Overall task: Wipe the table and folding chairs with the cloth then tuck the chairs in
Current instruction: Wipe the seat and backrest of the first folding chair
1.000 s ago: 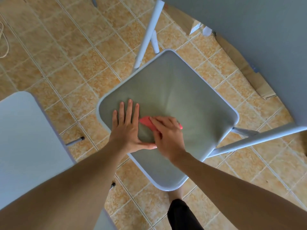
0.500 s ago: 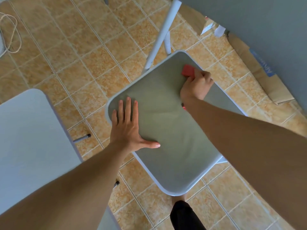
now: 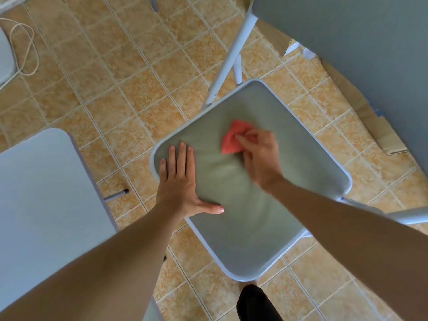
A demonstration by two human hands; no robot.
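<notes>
A grey folding chair seat (image 3: 266, 218) with a pale metal rim fills the middle of the view. My left hand (image 3: 180, 181) lies flat on the seat's left part, fingers straight and thumb spread. My right hand (image 3: 259, 156) grips a red cloth (image 3: 231, 140) and presses it onto the middle of the seat; the hand is blurred. The chair's grey backrest (image 3: 347, 42) rises at the upper right on white tubes (image 3: 231, 59).
A second pale chair seat (image 3: 46, 193) stands at the left, close to my left arm. Flattened cardboard (image 3: 375, 119) lies on the tiled floor behind the backrest. A loop of cord (image 3: 25, 47) lies at the far left. My foot (image 3: 254, 302) is below the seat.
My right hand has swept the cloth from the seat's far edge back toward the middle. My left hand has stayed flat on the seat.
</notes>
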